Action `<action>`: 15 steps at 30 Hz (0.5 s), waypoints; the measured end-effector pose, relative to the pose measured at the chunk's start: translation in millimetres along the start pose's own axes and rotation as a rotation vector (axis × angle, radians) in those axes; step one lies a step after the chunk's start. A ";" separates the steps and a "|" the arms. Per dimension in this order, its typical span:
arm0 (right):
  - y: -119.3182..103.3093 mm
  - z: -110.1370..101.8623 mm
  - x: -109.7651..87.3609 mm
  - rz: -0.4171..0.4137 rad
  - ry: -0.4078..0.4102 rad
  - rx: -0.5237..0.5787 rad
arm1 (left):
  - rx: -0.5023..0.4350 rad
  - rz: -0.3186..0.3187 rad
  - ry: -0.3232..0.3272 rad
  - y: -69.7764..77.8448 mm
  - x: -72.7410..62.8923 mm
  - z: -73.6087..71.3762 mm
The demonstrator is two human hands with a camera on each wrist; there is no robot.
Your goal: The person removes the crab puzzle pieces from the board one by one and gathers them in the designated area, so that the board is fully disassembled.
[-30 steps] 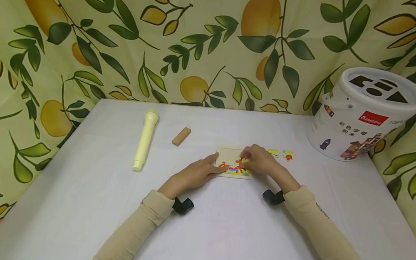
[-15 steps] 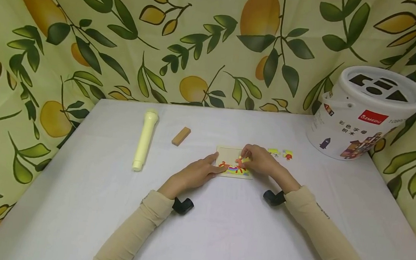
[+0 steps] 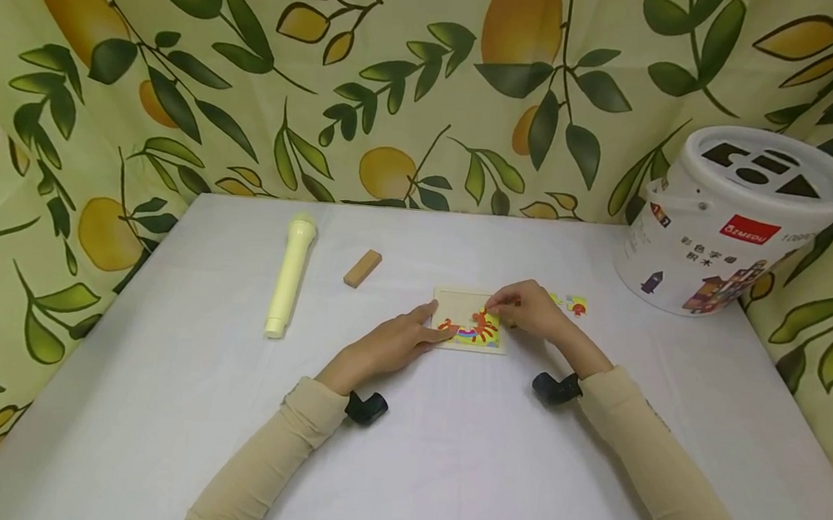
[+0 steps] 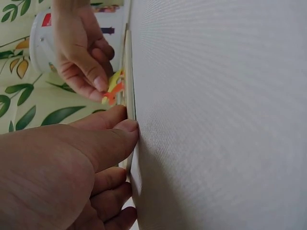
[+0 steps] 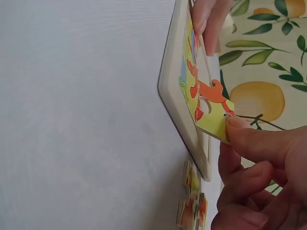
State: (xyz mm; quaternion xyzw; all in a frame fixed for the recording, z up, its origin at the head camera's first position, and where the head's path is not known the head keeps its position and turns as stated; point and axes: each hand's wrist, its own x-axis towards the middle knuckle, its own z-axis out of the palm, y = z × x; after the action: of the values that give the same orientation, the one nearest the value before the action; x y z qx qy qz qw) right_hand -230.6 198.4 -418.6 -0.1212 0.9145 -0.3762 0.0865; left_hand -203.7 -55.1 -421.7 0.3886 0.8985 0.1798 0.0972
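Note:
A small wooden puzzle board [image 3: 448,303] lies on the white table in front of me, with part of a red animal and a rainbow fitted along its near side. My left hand [image 3: 395,343] grips the board's left side, thumb along its near edge and fingers around the corner. Over the board's right part, my right hand [image 3: 535,312] pinches a yellow and red puzzle piece [image 5: 215,105] between thumb and finger. That piece stands tilted, its lower end at the board's pictured area. Several loose puzzle pieces [image 5: 189,208] lie just right of the board, partly behind my right hand in the head view.
A white bucket [image 3: 727,240] with shape holes in its lid stands at the back right. A pale yellow microphone-shaped stick [image 3: 290,277] and a wooden block [image 3: 363,268] lie to the left. A fruit-patterned curtain [image 3: 403,83] hangs behind the table [image 3: 396,476].
My right hand has shifted slightly right and away from me with the piece, uncovering more of the board's right side. My left hand keeps its grip on the board.

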 end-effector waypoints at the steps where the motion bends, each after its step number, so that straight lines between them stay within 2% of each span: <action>1: 0.2 -0.1 0.8 0.012 -0.003 0.009 | -0.001 0.000 0.001 -0.2 0.2 -0.1; 4: -2.1 0.0 1.9 0.038 -0.010 -0.005 | -0.003 -0.001 -0.001 -0.5 0.4 -0.4; 9: -5.8 -1.1 1.5 0.028 -0.005 -0.042 | 0.006 0.001 -0.003 -0.5 0.7 -1.0; 15: -1.2 -6.6 -1.6 0.069 0.015 0.057 | 0.033 0.011 -0.005 -0.5 0.5 -0.9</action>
State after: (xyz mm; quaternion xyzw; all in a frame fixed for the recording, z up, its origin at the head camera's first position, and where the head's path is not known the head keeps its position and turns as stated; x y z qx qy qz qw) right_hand -230.5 202.4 -413.0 -0.0842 0.9076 -0.3999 0.0963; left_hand -204.6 -55.3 -421.1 0.3956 0.8989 0.1644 0.0918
